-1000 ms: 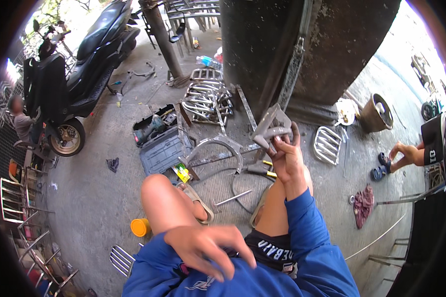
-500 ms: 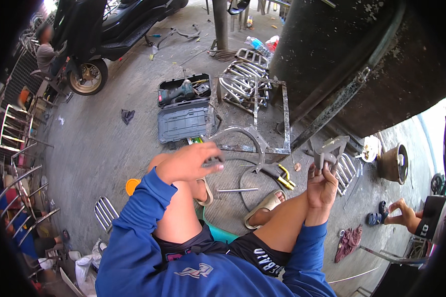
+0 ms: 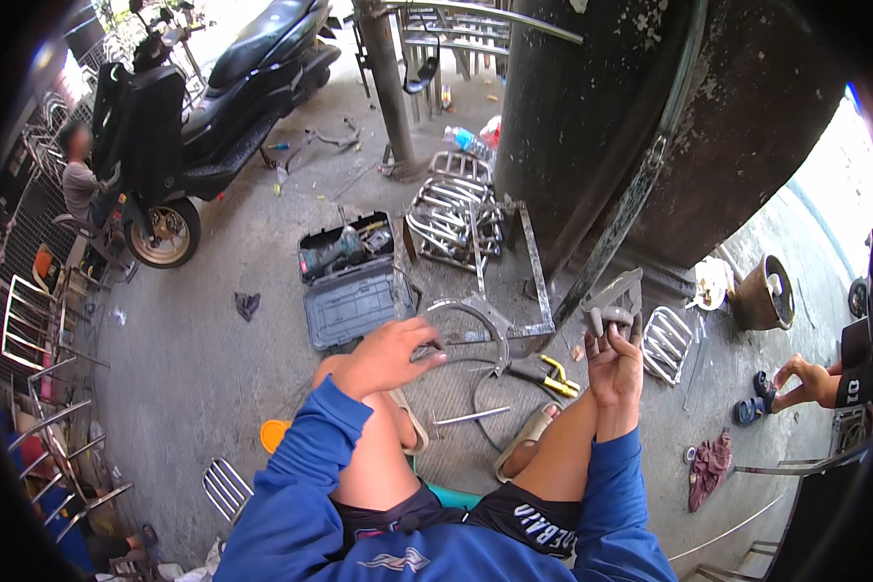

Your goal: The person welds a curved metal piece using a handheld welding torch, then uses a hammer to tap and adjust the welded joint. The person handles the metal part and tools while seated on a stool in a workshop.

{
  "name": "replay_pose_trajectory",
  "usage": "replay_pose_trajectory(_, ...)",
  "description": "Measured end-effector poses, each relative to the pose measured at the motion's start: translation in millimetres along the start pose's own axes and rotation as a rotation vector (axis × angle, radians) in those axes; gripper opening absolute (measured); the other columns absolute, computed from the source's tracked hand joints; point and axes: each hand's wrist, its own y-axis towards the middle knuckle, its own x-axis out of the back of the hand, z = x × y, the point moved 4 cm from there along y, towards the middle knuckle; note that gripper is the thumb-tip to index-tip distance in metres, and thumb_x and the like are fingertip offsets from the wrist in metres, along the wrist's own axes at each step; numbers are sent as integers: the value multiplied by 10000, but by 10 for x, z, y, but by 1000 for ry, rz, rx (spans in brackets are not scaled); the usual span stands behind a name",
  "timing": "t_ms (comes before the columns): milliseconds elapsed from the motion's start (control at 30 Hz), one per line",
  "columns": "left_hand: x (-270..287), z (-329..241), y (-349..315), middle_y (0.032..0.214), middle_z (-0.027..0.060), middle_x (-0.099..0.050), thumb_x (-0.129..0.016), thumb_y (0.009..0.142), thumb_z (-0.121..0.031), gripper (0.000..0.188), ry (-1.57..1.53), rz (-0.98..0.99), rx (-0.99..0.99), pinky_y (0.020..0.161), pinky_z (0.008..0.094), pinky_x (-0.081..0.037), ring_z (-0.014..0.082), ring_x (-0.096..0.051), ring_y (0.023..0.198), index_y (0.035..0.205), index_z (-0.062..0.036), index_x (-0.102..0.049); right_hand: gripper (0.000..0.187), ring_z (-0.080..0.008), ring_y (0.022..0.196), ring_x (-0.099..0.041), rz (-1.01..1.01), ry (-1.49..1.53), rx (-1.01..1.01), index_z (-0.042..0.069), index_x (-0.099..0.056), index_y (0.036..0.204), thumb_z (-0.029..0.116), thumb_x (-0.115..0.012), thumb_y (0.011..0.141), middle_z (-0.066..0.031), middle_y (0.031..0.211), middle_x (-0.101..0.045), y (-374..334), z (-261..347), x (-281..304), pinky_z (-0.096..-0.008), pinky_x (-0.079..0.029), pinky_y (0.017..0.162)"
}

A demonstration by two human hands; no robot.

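Observation:
My right hand (image 3: 614, 369) is closed on a grey metal bracket (image 3: 616, 299), its fingers round the short tube at the lower end, held up over my right knee. Above my left knee my left hand (image 3: 390, 357) has its fingers and thumb curled round a small dark grey piece (image 3: 431, 346), mostly hidden by the hand. Beyond that hand a curved grey metal part (image 3: 498, 335) rests by a low metal frame (image 3: 543, 281). A welding electrode holder (image 3: 558, 376) with yellow jaws lies between my hands. Nearer me, a thin metal rod (image 3: 471, 416) is on the floor.
An open tool case (image 3: 354, 310) holds a cordless drill (image 3: 332, 254). Bent silver tube racks (image 3: 451, 218) are piled behind the frame. A dark pillar (image 3: 563, 126) stands far right of centre; a scooter (image 3: 204, 126) and a seated person (image 3: 80, 179) are at far left. Another person's feet (image 3: 795, 376) show at right.
The view has shifted, so the scooter and pillar show more fully. My left hand sits slightly lower and farther right in the picture. Both hands keep their hold.

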Motion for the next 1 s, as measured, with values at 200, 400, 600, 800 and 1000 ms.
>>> replay_pose_trajectory(200,81,-271,49,1048,155,-702,-784,909,-314,354,-79,-256,20,817,418,-541,330,-677,912,1096,-23,-708,834,-319,1303,-555,6,-213,-16,274,-189,1607,-25,-617,957,-158,1453,-477,-69,-152,-182,-520,-525,1023)
replay_pose_trajectory(400,182,-163,-7,1064,101,-688,-678,998,-229,250,-147,-336,46,905,338,-495,213,-642,998,1121,-11,-676,910,-281,1044,-697,444,-111,-80,262,-266,1550,-129,-692,847,-208,1351,-587,-536,-647,-545,-448,-637,750)
replay_pose_trajectory(600,287,432,-187,1110,117,-682,-505,1078,-395,464,-193,-452,51,963,361,-485,218,-628,1070,1198,32,-644,850,-172,839,-673,695,-53,-212,222,-284,1516,-186,-579,832,-175,1279,-614,-717,-960,-849,-351,-569,640)
replay_pose_trajectory(800,288,362,-61,1069,106,-692,-536,1070,-311,395,-164,-655,158,887,334,-512,185,-650,976,1221,36,-647,846,-183,799,-663,603,-32,-243,233,-301,1507,-189,-572,826,-202,1278,-596,-587,-901,-909,-363,-546,615)
replay_pose_trajectory(1000,249,-248,-205,1059,105,-679,-599,1015,-193,226,-206,-997,78,845,338,-514,190,-634,889,1127,-7,-660,894,-350,1124,-660,378,-204,-36,216,-268,1546,-157,-672,840,-267,1406,-484,-278,-463,-568,-467,-651,829)
